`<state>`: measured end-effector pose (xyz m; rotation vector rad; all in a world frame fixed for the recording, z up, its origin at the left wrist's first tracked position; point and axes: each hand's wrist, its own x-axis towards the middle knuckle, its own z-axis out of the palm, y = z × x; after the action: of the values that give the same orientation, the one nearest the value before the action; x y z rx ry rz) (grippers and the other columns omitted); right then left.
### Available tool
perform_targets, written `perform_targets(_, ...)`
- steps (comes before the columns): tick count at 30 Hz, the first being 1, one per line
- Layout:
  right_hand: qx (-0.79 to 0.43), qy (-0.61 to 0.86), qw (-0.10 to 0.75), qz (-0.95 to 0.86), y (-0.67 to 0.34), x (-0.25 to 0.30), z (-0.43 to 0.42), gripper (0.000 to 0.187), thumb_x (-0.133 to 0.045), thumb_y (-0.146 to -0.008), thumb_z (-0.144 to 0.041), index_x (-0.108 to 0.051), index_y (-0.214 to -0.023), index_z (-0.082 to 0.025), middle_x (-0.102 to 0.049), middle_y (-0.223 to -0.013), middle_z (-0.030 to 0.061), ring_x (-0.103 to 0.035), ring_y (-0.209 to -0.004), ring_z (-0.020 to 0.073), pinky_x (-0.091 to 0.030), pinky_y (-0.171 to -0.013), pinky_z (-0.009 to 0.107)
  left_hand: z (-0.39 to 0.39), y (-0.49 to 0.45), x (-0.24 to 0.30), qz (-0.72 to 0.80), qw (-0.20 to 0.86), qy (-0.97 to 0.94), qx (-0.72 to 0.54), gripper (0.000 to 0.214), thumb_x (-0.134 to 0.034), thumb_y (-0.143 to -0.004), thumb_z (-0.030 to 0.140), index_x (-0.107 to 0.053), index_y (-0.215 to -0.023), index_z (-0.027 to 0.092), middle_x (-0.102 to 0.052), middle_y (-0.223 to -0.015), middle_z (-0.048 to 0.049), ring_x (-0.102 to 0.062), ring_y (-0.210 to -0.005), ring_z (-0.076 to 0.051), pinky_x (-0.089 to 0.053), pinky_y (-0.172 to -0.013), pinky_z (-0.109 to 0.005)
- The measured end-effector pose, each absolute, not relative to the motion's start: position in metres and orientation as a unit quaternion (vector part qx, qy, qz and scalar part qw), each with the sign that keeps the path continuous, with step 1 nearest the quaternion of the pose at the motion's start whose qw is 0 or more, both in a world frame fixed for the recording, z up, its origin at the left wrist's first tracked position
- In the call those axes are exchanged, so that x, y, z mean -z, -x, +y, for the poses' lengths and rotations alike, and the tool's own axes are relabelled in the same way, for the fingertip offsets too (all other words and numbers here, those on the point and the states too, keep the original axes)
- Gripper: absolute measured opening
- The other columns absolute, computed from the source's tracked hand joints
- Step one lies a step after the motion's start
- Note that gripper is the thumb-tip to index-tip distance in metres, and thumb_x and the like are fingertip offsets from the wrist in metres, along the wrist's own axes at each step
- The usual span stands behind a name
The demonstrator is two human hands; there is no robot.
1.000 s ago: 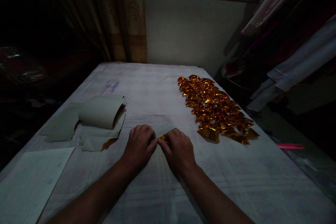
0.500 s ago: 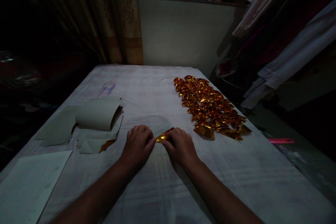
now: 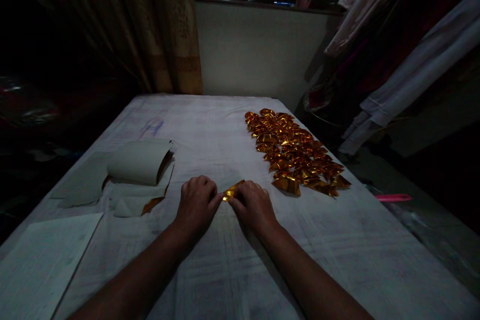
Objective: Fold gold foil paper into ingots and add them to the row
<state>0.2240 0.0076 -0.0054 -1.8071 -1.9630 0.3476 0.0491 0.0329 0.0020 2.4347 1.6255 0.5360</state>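
Grips: my L hand & R hand, both clamped on the foil between them, close to the cloth. Sheets off L, folded pcs off R. Risk, I'd say — thin foil tears or creases askew if hands pull unevenly. Vs 1 s ago — grips a bit further apart, more gold showing.

Cloth-covered surface, gold pieces, paper sheets
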Motion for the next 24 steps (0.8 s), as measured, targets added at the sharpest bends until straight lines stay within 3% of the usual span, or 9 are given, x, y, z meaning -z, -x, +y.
perform_targets(9,-0.108,0.652,0.243,-0.71,-0.223,0.006,0.005,0.008,-0.069,-0.087,-0.025,-0.064,-0.083,-0.021,-0.064,-0.088,0.0011,-0.057,-0.087,0.0187,-0.031,-0.076,0.03,0.038,-0.042,-0.004,0.552,0.055,-0.817,-0.16,0.009,-0.059,-0.092,0.023,-0.061,-0.083,0.02,-0.064,-0.089,-0.0049,-0.057,-0.091,-0.026,-0.04,-0.084,-0.041)
perform_targets(15,-0.112,0.649,0.265,-0.704,-0.223,0.009,0.003,0.01,-0.069,-0.089,-0.027,-0.063,-0.082,-0.021,-0.065,-0.09,0.0012,-0.058,-0.089,0.0189,-0.032,-0.078,0.031,0.008,-0.052,-0.005,0.458,-0.011,-0.866,-0.2,0.023,-0.054,-0.095,0.02,-0.065,-0.115,0.022,-0.068,-0.112,-0.0084,-0.059,-0.104,-0.027,-0.04,-0.092,-0.045)
perform_targets(22,-0.136,0.621,0.296,-0.713,-0.233,0.015,0.005,0.004,-0.065,-0.085,-0.018,-0.065,-0.083,-0.021,-0.066,-0.088,0.0014,-0.06,-0.088,0.0189,-0.039,-0.079,0.031,-0.001,-0.058,0.0,0.45,-0.033,-0.88,-0.149,0.026,-0.049,-0.096,0.015,-0.064,-0.116,0.022,-0.069,-0.114,-0.0083,-0.06,-0.1,-0.026,-0.042,-0.085,-0.043)
perform_targets(24,-0.151,0.6,0.329,-0.713,-0.242,0.018,0.008,0.013,-0.06,-0.082,-0.011,-0.066,-0.086,-0.021,-0.068,-0.09,0.002,-0.061,-0.09,0.0185,-0.043,-0.082,0.03,0.0,-0.059,-0.002,0.447,-0.042,-0.882,-0.142,0.023,-0.05,-0.096,0.016,-0.065,-0.113,0.021,-0.07,-0.112,-0.0082,-0.06,-0.098,-0.026,-0.041,-0.084,-0.043)
